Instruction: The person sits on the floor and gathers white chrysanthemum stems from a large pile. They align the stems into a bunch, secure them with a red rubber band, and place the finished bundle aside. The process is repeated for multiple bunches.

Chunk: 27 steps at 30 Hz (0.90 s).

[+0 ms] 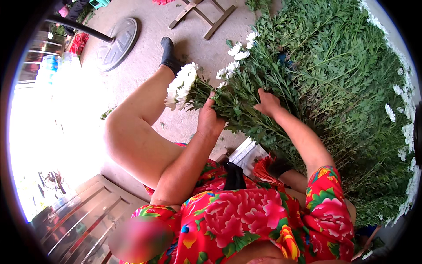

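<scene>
My left hand is closed around the leafy stems of a bunch of white chrysanthemums, whose heads point to the upper left. To its right, my right hand touches the green stems at the edge of the big pile, thumb and forefinger apart; whether it grips a stem is unclear. Loose white chrysanthemums lie just beyond the two hands. The large heap of leafy chrysanthemum stems fills the right side, with white heads along its far rim. Red strips lie beside my lap.
A round stand base with a black pole stands at upper left. Wooden legs rest on the concrete floor at the top. A slatted brown surface is at lower left. Another person's dark-clothed leg shows at the top left.
</scene>
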Each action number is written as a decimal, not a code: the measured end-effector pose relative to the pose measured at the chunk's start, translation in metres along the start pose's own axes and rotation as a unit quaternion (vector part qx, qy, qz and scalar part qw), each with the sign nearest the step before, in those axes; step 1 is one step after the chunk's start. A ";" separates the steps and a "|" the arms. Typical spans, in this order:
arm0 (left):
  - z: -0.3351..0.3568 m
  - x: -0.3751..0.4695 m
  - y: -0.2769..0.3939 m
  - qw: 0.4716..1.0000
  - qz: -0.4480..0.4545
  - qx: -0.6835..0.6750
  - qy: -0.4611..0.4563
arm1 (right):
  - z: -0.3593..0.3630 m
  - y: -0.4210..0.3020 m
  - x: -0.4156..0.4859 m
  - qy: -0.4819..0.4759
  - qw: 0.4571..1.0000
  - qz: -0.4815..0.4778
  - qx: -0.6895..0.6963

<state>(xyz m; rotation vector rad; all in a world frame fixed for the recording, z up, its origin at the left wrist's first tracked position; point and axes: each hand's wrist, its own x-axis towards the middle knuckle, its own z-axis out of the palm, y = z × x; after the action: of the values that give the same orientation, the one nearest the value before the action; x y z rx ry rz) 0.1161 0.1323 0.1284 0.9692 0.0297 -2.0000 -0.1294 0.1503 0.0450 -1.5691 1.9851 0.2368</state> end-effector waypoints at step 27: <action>0.032 0.059 -0.022 0.996 -0.060 0.036 -0.056 | -0.065 0.041 -0.015 0.491 0.857 -0.114 0.107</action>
<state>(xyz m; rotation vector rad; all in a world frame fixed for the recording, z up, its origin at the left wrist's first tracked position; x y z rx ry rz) 0.0622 0.0923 0.1055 0.9168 -0.0484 -2.1762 -0.1872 0.1432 0.0965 -1.9441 2.3434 -1.0533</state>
